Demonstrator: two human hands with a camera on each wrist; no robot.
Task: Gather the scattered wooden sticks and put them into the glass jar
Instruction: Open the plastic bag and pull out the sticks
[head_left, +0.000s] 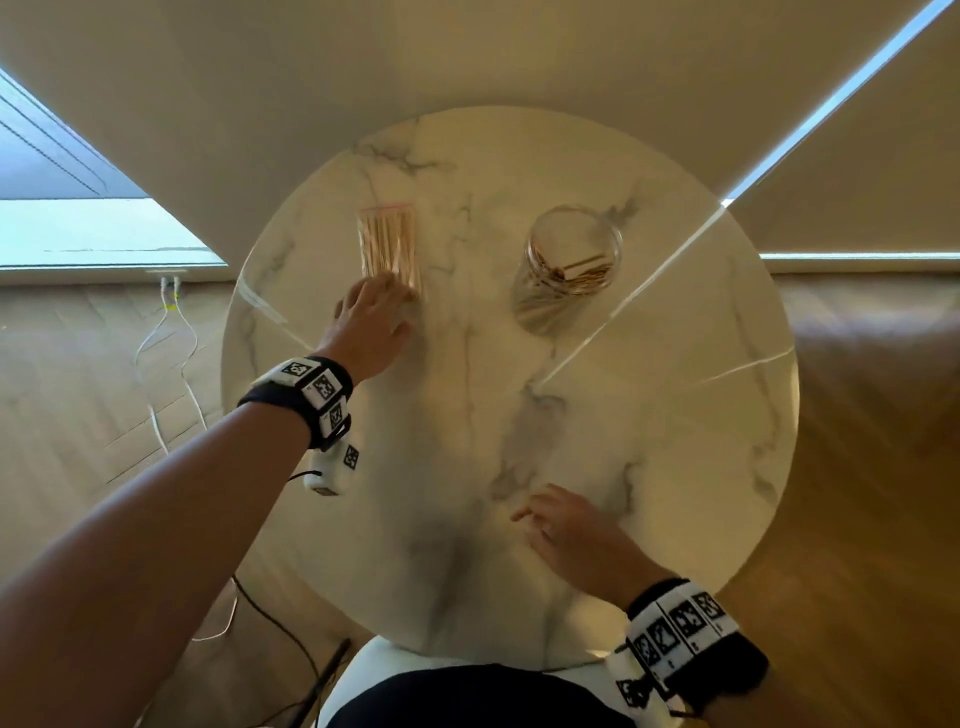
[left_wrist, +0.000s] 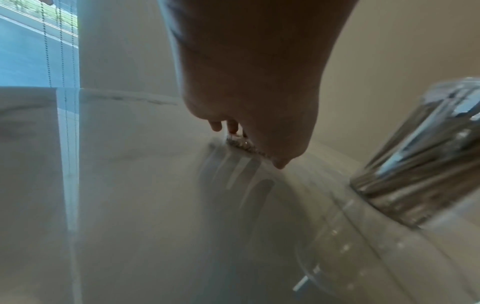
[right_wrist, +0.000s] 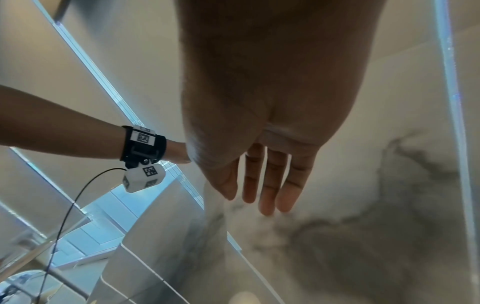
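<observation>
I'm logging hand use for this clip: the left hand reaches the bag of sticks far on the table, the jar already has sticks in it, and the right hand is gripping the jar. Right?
Not quite. The right hand grips nothing: in the head view it rests near the table's front edge, fingers straight, well apart from the glass jar. The rest holds: the left hand is at the clear bag of wooden sticks, and the jar holds sticks.

On the table (head_left: 675, 467), the bag (head_left: 388, 249) of sticks lies left of the jar (head_left: 569, 270); my left hand (head_left: 371, 322) is at the bag's near end, my right hand (head_left: 566, 535) nearer me.
</observation>
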